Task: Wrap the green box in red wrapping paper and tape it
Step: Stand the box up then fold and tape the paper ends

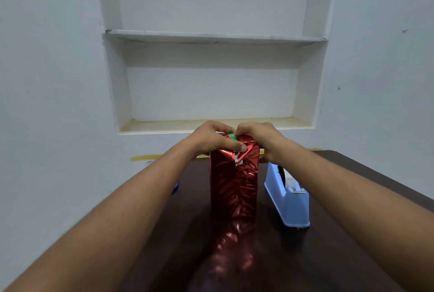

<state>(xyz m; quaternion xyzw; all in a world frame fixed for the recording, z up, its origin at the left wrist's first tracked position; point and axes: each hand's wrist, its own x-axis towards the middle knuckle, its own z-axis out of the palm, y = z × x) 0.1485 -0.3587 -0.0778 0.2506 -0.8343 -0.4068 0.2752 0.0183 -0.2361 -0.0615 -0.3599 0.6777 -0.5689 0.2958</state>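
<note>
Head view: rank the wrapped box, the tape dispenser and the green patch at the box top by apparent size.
1. Wrapped box, standing upright, largest.
2. Tape dispenser, smaller, at similar depth.
3. Green patch, by far the smallest, between left hand and right hand.

No text can be read for certain. White print is seen on the green box [232, 136] top, where it's left bare by the red wrapping paper [234, 183], but it's too small & blurred.
</note>
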